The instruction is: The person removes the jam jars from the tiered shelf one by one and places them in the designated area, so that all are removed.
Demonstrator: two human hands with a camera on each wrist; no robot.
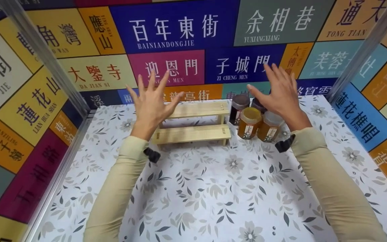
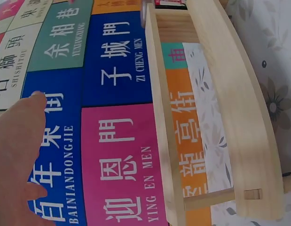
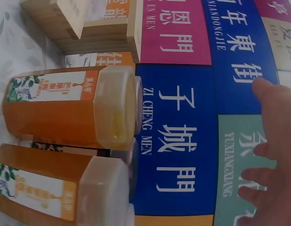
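Note:
My left hand [image 1: 153, 104] is raised with spread fingers over the left end of a two-step wooden rack [image 1: 193, 133], holding nothing. The right hand [image 1: 281, 92] hovers above a group of several jars, its fingers spread and holding nothing. Two front jars have amber contents: one with a yellowish lid [image 1: 249, 122], the other with a whitish lid [image 1: 270, 127]. Behind them stand darker jars [image 1: 240, 107], partly hidden by the front ones and by the right hand. In the right wrist view the amber jar [image 3: 51, 110] shows its printed label, and the hand stays apart from it.
A white tablecloth [image 1: 193, 191] with grey flowers and leaves covers the table. Colourful panels with Chinese street names [image 1: 176, 28] rise behind it and along both sides. Metal posts [image 1: 42, 53] stand at the back corners.

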